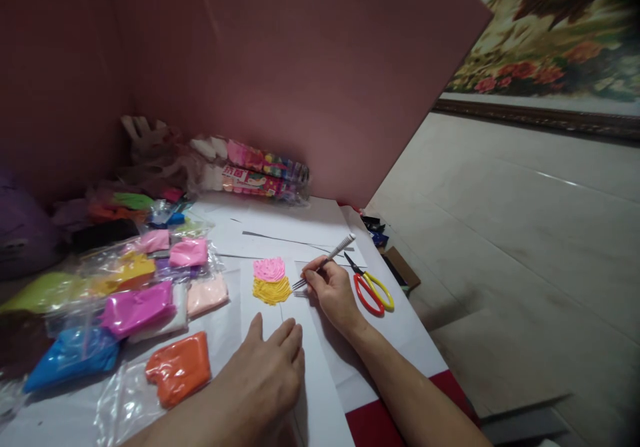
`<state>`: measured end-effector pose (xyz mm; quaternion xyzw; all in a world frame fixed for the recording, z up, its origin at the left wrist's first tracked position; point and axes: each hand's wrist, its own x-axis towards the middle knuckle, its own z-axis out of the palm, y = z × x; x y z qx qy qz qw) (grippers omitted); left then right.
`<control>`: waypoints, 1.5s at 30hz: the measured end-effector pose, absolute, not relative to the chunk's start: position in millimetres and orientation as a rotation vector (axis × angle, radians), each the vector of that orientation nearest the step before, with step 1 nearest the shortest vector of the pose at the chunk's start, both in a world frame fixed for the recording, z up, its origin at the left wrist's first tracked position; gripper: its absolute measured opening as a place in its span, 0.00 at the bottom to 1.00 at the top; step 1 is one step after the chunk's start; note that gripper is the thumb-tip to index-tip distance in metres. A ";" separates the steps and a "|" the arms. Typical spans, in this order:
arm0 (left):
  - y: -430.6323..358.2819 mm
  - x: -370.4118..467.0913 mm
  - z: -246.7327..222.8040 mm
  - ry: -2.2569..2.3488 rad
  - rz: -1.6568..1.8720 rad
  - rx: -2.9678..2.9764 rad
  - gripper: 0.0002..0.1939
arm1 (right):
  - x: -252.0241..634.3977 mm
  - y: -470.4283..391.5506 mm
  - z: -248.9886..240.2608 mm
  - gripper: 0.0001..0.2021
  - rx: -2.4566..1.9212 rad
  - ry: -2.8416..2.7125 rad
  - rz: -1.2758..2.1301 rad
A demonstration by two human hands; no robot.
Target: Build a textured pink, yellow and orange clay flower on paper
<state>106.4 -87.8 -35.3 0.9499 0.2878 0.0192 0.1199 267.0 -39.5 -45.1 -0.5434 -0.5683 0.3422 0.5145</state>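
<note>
My right hand (330,292) is closed round a fork (341,247) with a patterned handle, its tines pointing left beside a yellow clay patch (273,290). A pink clay patch (269,269) adjoins the yellow one from above. Both have a ridged texture and lie on a white paper strip (320,374), where a thin drawn line runs down from the yellow patch. Resting palm down on this paper, below the clay, is my left hand (275,370), its fingers spread and holding nothing.
Red and yellow handled scissors (373,292) lie right of my right hand. Bagged clay packets cover the left side, with an orange packet (180,369) near my left forearm. Packaged clay (260,174) stands at the back by the pink panel (280,67).
</note>
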 end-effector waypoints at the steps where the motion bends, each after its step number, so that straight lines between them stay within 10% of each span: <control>1: -87.8 106.2 -35.7 0.840 0.069 2.778 0.18 | 265.6 -40.9 -44.9 0.03 -1.300 -1.376 0.848; 45: -88.0 105.9 -39.5 0.830 0.105 2.773 0.18 | 260.9 -42.0 -46.6 0.03 -1.302 -1.446 0.863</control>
